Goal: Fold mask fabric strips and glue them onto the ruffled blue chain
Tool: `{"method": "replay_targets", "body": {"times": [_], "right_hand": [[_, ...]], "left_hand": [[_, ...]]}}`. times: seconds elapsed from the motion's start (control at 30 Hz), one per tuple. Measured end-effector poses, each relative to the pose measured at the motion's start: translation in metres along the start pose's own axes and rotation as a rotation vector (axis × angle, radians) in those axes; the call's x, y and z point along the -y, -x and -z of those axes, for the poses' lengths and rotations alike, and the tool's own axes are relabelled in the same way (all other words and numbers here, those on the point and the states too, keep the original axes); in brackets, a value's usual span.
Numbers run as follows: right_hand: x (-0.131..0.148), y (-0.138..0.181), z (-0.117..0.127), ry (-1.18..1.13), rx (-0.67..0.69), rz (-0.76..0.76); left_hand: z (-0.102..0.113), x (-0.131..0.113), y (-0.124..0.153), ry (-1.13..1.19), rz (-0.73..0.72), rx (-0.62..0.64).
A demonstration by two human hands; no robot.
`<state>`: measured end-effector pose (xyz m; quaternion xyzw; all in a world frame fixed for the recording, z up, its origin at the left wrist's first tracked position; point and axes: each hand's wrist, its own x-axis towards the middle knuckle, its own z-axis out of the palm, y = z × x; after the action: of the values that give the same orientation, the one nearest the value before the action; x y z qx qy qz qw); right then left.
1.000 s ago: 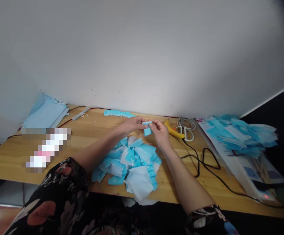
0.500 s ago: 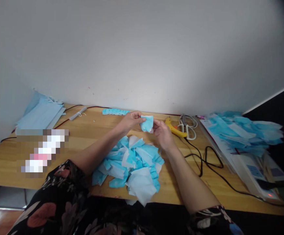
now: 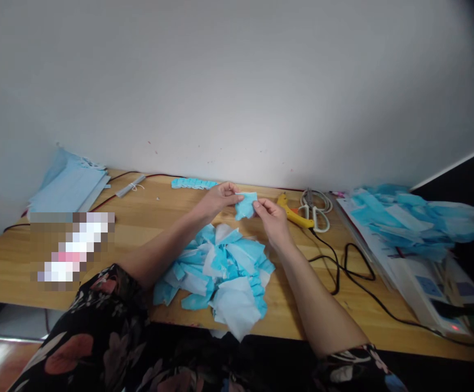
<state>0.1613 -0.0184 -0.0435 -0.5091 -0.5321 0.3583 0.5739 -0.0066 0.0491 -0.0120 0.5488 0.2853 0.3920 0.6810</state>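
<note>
A small piece of light-blue mask fabric (image 3: 245,206) is held up between both hands above the table. My left hand (image 3: 220,198) pinches its upper left corner, with thumb and finger closed on it. At the right edge, my right hand (image 3: 273,216) grips the same piece between thumb and forefinger. Below them lies a loose heap of cut blue and white fabric pieces (image 3: 220,272). Just behind the left hand, a row of folded blue pieces (image 3: 193,183) rests near the wall.
Right of my hands lie a yellow glue gun (image 3: 296,212) and white-handled scissors (image 3: 320,219), with a black cable (image 3: 337,267) trailing right. More blue strips (image 3: 416,220) are piled at the right. Blue masks (image 3: 67,185) are stacked at the far left, near a blurred-out object (image 3: 75,245).
My right hand's fingers have closed onto the right edge of the fabric piece. The piece has changed shape, its lower part now bunched. The left hand keeps its pinch.
</note>
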Motion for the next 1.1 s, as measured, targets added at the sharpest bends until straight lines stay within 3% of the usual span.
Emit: {"method": "replay_targets", "body": {"times": [0.33, 0.53, 0.73, 0.9, 1.0, 1.1], "right_hand": [[0.003, 0.001, -0.003, -0.031, -0.038, 0.001], [0.008, 0.001, -0.005, -0.093, -0.128, -0.059], [0.008, -0.001, -0.006, -0.189, -0.173, -0.124], [0.010, 0.001, -0.006, -0.266, -0.083, -0.185], [0.015, 0.004, -0.007, -0.241, -0.012, -0.188], [0.019, 0.007, -0.007, -0.201, 0.016, -0.145]], "left_hand": [[0.000, -0.001, 0.000, -0.132, -0.047, -0.006], [-0.003, -0.007, 0.003, -0.349, -0.265, -0.249], [-0.016, -0.007, 0.010, -0.459, -0.229, -0.029], [-0.015, 0.009, 0.006, -0.272, -0.164, 0.095], [-0.012, 0.010, 0.005, -0.181, -0.140, 0.093], [-0.010, 0.006, 0.005, -0.179, -0.125, -0.030]]}}
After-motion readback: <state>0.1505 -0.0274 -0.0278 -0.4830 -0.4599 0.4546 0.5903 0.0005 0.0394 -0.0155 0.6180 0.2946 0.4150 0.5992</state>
